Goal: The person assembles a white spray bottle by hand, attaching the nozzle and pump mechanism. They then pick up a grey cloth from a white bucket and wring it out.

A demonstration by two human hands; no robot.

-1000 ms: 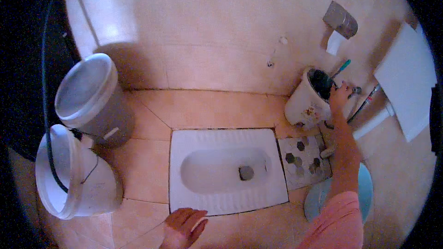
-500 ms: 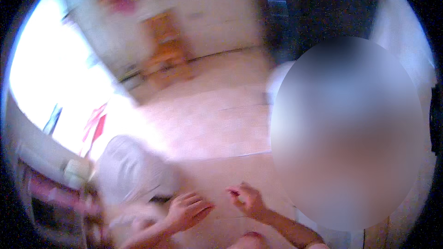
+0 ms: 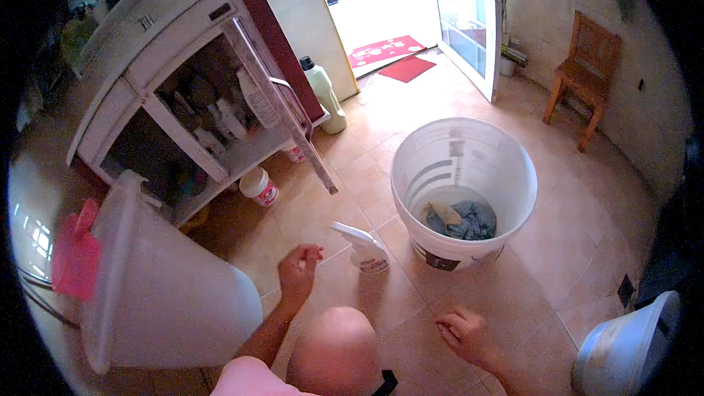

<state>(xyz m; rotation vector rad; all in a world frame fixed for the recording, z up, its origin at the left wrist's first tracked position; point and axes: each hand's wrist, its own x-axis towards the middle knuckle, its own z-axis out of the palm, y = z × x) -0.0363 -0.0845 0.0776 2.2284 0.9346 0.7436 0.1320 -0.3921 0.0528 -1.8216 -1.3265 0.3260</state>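
My left hand [image 3: 299, 270] hovers low over the tiled floor, empty, with its fingers loosely bent. Its fingertips are a short way left of a white spray bottle [image 3: 361, 247] that stands on the floor, and they do not touch it. My right hand [image 3: 465, 334] is lower right, also empty and loosely curled, just in front of a big white bucket [image 3: 513, 169]. Blue-grey cloths [image 3: 462, 220] lie in the bottom of that bucket. My bent knee [image 3: 336, 352] shows between my arms.
A white cabinet [image 3: 169, 66] stands at the left with its glass door [image 3: 282, 110] swung open and bottles on its shelves. A clear plastic bin [image 3: 161, 293] bearing a pink cloth [image 3: 73, 257], a white jar [image 3: 259, 187], a tall bottle [image 3: 323, 95], a wooden chair [image 3: 587, 73] and another pail [image 3: 631, 352] stand around.
The view has swung from a squat toilet with pails, through a blurred turn, to this tiled room. Both hands now hang low in front of me, empty.
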